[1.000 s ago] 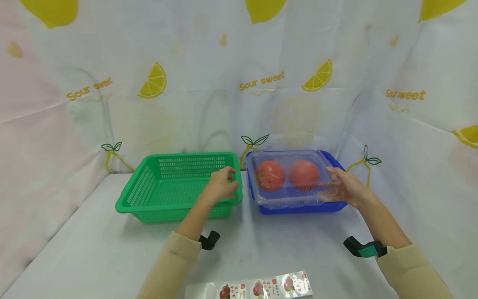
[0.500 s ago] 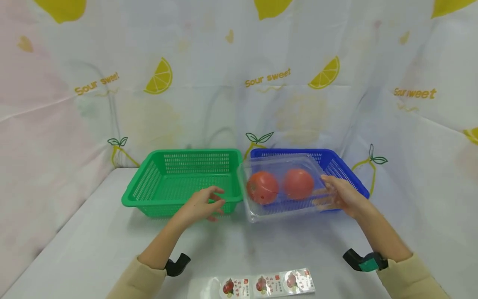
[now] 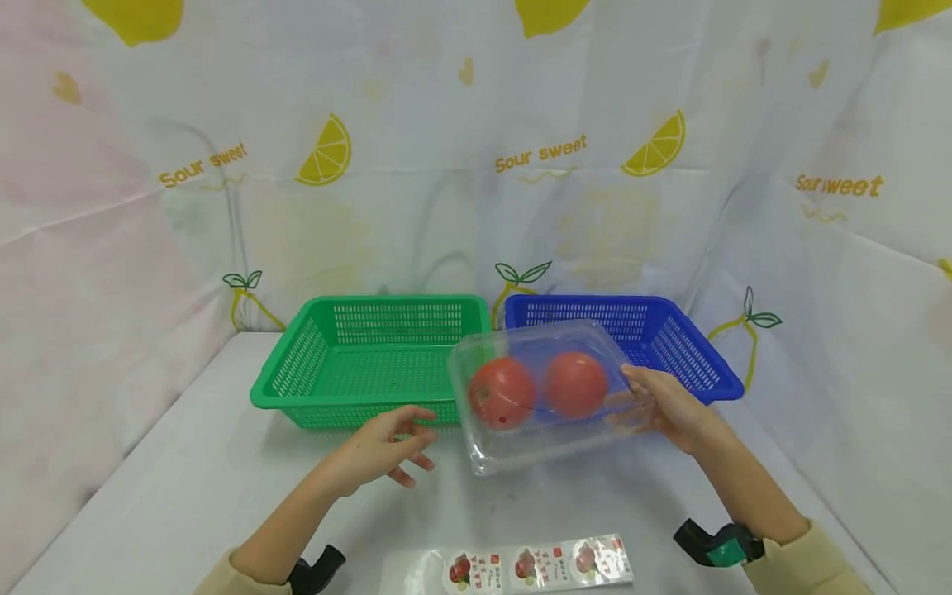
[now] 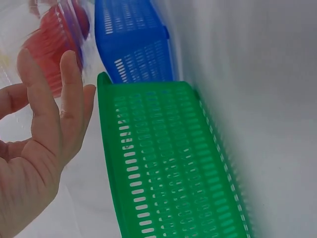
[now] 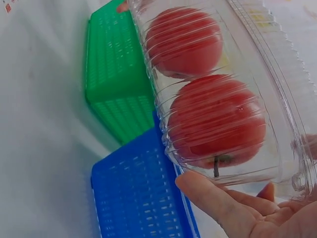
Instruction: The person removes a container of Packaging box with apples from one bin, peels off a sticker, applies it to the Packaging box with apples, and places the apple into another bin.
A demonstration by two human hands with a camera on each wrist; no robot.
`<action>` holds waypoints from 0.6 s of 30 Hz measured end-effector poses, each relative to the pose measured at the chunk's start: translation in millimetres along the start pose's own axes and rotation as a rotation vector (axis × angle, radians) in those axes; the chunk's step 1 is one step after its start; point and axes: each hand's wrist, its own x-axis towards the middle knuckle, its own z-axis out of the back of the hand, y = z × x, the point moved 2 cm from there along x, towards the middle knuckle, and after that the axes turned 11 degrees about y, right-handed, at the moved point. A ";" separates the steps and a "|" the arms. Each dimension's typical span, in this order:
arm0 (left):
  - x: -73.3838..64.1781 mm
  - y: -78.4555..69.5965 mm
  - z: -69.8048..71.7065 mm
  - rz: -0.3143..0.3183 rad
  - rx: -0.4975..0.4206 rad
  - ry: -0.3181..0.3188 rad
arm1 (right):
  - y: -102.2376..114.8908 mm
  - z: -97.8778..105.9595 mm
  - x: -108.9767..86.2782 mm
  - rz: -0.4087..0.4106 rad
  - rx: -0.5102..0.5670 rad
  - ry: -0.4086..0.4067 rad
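Note:
A clear plastic clamshell box (image 3: 537, 442) with two red apples inside (image 3: 502, 393) is held up, tilted, in front of the baskets. My right hand (image 3: 665, 405) grips its right end, thumb over the top edge and fingers seen through the clear wall. In the right wrist view, one apple (image 5: 217, 121) shows its stem through the ribbed plastic. My left hand (image 3: 383, 446), holding nothing, hovers left of the box with fingers loosely bent and spread, before the front wall of the green basket (image 3: 327, 402).
A blue basket (image 3: 706, 364) stands at the back right, partly behind the box; nothing shows inside the green basket to its left. Near the front table edge lies a strip of fruit-print labels (image 3: 539, 566). A lemon-patterned curtain (image 3: 416, 223) closes off the back and sides.
My right hand has brought the box of apples from over the blue basket leftward and nearer to me. My left hand has drawn back from the green basket toward the front left.

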 end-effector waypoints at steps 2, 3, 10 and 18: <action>-4.6 0.8 -1.2 0.001 0.002 -0.004 | -0.6 -5.9 -0.6 0.000 0.006 -0.009; -6.5 1.3 -1.7 0.001 0.002 -0.007 | -0.9 -8.9 -0.9 0.003 0.008 -0.012; -18.3 3.2 -10.2 -0.009 -0.019 0.009 | -2.7 -25.4 -5.7 0.003 0.013 -0.022; -28.3 -1.9 -20.8 -0.048 -0.001 0.004 | -5.9 -34.9 -10.5 0.036 0.042 0.021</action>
